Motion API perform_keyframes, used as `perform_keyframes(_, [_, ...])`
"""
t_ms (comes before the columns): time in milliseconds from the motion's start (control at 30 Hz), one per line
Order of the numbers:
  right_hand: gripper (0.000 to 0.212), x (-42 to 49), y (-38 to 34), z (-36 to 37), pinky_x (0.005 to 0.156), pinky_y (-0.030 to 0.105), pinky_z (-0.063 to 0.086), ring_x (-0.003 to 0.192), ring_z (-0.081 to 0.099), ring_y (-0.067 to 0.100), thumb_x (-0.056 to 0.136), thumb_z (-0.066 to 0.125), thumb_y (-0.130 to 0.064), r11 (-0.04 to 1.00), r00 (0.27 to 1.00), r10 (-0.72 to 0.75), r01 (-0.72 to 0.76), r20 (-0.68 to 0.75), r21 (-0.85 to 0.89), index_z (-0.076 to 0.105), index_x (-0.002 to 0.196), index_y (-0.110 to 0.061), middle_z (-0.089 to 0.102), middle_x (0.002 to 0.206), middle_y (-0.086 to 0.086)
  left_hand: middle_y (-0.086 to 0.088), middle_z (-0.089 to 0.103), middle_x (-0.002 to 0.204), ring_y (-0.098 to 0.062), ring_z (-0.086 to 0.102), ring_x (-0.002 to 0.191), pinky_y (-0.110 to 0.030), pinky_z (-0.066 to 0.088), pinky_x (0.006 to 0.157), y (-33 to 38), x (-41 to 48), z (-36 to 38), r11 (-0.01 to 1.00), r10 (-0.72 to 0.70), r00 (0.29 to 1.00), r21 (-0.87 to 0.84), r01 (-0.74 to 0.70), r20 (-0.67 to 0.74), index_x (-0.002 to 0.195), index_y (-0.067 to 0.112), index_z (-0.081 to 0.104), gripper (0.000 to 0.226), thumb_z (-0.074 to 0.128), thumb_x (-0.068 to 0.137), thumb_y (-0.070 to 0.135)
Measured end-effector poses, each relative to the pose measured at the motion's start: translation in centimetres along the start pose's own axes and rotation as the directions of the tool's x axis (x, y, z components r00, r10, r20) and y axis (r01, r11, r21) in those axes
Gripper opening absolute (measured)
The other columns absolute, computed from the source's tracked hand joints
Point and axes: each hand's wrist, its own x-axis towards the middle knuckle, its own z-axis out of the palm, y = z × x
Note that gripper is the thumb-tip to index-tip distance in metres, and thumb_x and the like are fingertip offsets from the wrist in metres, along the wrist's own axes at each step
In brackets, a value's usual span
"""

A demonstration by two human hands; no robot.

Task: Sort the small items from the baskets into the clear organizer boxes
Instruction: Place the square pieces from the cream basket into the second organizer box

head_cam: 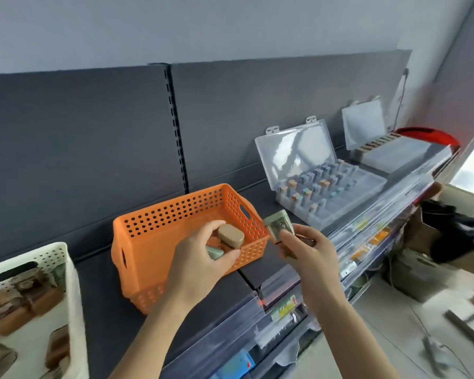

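Holding a tan oval-capped piece (230, 236) and a pale green one (215, 252), the left hand (203, 258) hovers over the perforated orange plastic basket (159, 222). The right hand (309, 251) pinches a clear green-capped piece (278, 224), long axis tilted up-left, beside the basket's right rim. The open clear organizer box (337, 184) sits further right on the dark shelf (257, 198).
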Motion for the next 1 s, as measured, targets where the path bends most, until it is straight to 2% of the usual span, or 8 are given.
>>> perform_keyframes(133, [0.012, 2.7, -1.5, -6.1, 0.072, 0.029, 0.056, 0.070, 0.067, 0.015, 0.083, 0.069, -0.007, 1.000, 0.997, -0.003, 0.005, -0.078, 0.019, 0.068, 0.095, -0.009, 0.072, 0.080, 0.009, 0.019, 0.064, 0.104, 0.004, 0.058, 0.095, -0.012, 0.046, 0.082, 3.8, 2.5, 5.5, 0.997, 0.082, 0.995, -0.017, -0.081, 0.057, 0.117, 0.027, 0.061, 0.049, 0.080, 0.072, 0.027])
perform_keyframes(300, [0.010, 7.3, -3.5, -14.6, 0.064, 0.022, 0.053, 0.075, 0.069, 0.013, 0.085, 0.069, -0.016, 0.996, 0.987, -0.075, 0.068, -0.141, -0.053, 0.068, 0.095, -0.013, 0.073, 0.082, 0.005, 0.029, 0.058, 0.095, 0.023, 0.050, 0.089, 0.004, 0.034, 0.074, 9.7, 5.8, 14.3, 0.985, 0.155, 0.983, -0.092, -0.146, 0.100, 0.116, 0.024, 0.062, 0.047, 0.080, 0.073, 0.023])
perform_keyframes(400, [0.011, 10.2, -4.7, -19.6, 0.066, 0.026, 0.052, 0.084, 0.069, 0.018, 0.083, 0.072, -0.019, 0.993, 0.985, -0.088, 0.075, -0.151, -0.090, 0.068, 0.094, -0.018, 0.072, 0.089, 0.006, 0.023, 0.058, 0.109, 0.016, 0.052, 0.092, 0.006, 0.032, 0.078, 13.1, 7.7, 19.6, 0.979, 0.173, 0.975, -0.136, -0.154, 0.140, 0.129, 0.026, 0.055, 0.057, 0.078, 0.076, 0.027])
perform_keyframes(500, [0.007, 13.0, -5.9, -24.1, 0.068, 0.028, 0.054, 0.078, 0.067, 0.019, 0.082, 0.072, -0.014, 0.994, 0.983, -0.072, 0.058, -0.169, -0.089, 0.069, 0.085, -0.019, 0.071, 0.080, 0.004, 0.019, 0.060, 0.115, 0.010, 0.052, 0.100, 0.004, 0.034, 0.081, 15.9, 9.4, 24.3, 0.976, 0.178, 0.970, -0.156, -0.152, 0.166, 0.130, 0.028, 0.055, 0.056, 0.076, 0.078, 0.030])
perform_keyframes(633, [0.007, 16.7, -7.0, -29.4, 0.078, 0.038, 0.056, 0.071, 0.063, 0.020, 0.081, 0.072, -0.009, 0.997, 0.978, -0.047, 0.035, -0.202, -0.064, 0.073, 0.084, -0.016, 0.070, 0.076, 0.008, 0.026, 0.060, 0.097, 0.023, 0.050, 0.092, 0.004, 0.036, 0.073, 19.2, 11.4, 29.7, 0.970, 0.191, 0.962, -0.191, -0.153, 0.198, 0.120, 0.024, 0.061, 0.046, 0.077, 0.077, 0.025])
perform_keyframes(767, [0.008, 19.9, -7.7, -33.9, 0.076, 0.033, 0.058, 0.073, 0.064, 0.015, 0.084, 0.069, -0.011, 0.994, 0.970, -0.069, 0.048, -0.234, -0.095, 0.074, 0.089, -0.015, 0.071, 0.080, 0.009, 0.027, 0.059, 0.095, 0.018, 0.052, 0.095, 0.001, 0.040, 0.074, 21.8, 13.6, 34.5, 0.967, 0.214, 0.947, -0.192, -0.170, 0.241, 0.119, 0.025, 0.060, 0.046, 0.077, 0.076, 0.026])
perform_keyframes(900, [0.010, 23.4, -8.4, -37.2, 0.063, 0.022, 0.054, 0.065, 0.064, 0.008, 0.084, 0.069, -0.011, 0.994, 0.959, -0.073, 0.047, -0.275, -0.099, 0.072, 0.093, -0.012, 0.071, 0.081, 0.007, 0.027, 0.059, 0.091, 0.017, 0.053, 0.091, 0.000, 0.042, 0.069, 24.0, 16.2, 38.7, 0.951, 0.267, 0.924, -0.228, -0.208, 0.272, 0.109, 0.031, 0.057, 0.040, 0.077, 0.075, 0.021])
perform_keyframes(1000, [0.011, 26.7, -8.9, -39.5, 0.064, 0.022, 0.054, 0.067, 0.065, 0.010, 0.083, 0.070, -0.013, 0.990, 0.951, -0.085, 0.049, -0.298, -0.129, 0.072, 0.094, -0.013, 0.072, 0.084, 0.008, 0.024, 0.060, 0.092, 0.008, 0.058, 0.089, 0.000, 0.043, 0.067, 25.1, 18.8, 42.1, 0.948, 0.275, 0.919, -0.239, -0.210, 0.281, 0.108, 0.032, 0.056, 0.040, 0.077, 0.075, 0.022])
